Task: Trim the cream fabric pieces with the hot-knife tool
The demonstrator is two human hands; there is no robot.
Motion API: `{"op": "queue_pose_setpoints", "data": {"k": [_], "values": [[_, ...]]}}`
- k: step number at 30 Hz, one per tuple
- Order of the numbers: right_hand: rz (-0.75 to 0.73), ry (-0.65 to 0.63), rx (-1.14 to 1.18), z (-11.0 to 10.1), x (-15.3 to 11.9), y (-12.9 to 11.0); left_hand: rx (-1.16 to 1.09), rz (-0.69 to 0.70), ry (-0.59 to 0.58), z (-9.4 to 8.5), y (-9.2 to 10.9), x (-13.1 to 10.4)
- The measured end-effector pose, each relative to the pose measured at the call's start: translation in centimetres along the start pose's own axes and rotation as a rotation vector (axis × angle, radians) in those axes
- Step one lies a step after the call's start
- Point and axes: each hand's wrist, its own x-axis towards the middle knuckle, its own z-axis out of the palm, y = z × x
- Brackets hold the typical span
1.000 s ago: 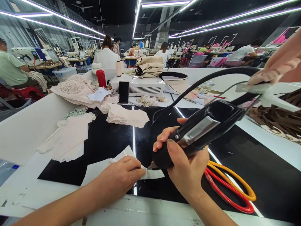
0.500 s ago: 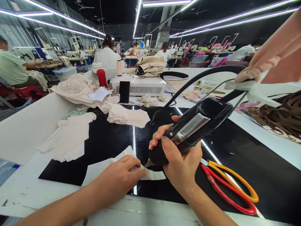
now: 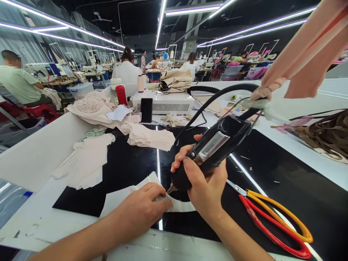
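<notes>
My right hand [image 3: 202, 185] is wrapped round a black corded hand tool [image 3: 209, 154] with a silver metal lever on its side. The tool is tilted, its small metal tip pointing down and left at a curved white fabric piece [image 3: 182, 206]. On that piece, close by the tip, my left hand [image 3: 149, 203] is closed with fingers bent and pressed together at the fabric's edge. Part of the piece is hidden under the left hand. A pair of scissors [image 3: 274, 214] with red and yellow handles lies to the right of my right hand.
A black board [image 3: 130, 163] covers the worktop. Behind it lie stacked pale fabric pieces [image 3: 149, 137], a phone [image 3: 146, 110], a white vented box [image 3: 163, 103] and a red bottle [image 3: 120, 95]. Peach cloth [image 3: 296, 54] holds up the tool's cable [image 3: 217, 94]. Brown straps [image 3: 326, 134] lie right.
The view has shifted slightly, so the scissors show more fully. Both hands keep their places at the fabric, with the tool's tip still beside my left fingers.
</notes>
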Motion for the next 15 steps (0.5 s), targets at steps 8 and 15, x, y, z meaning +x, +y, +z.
{"op": "queue_pose_setpoints", "data": {"k": [8, 15], "values": [[0.003, 0.011, -0.214, -2.6, 1.1, -1.0, 0.096, -0.347, 0.083, -2.4, -2.5, 0.9], [0.073, -0.089, -0.638, -7.0, 1.7, -2.6, 0.055, -0.712, -0.148, -3.1, -2.7, 3.0]]}}
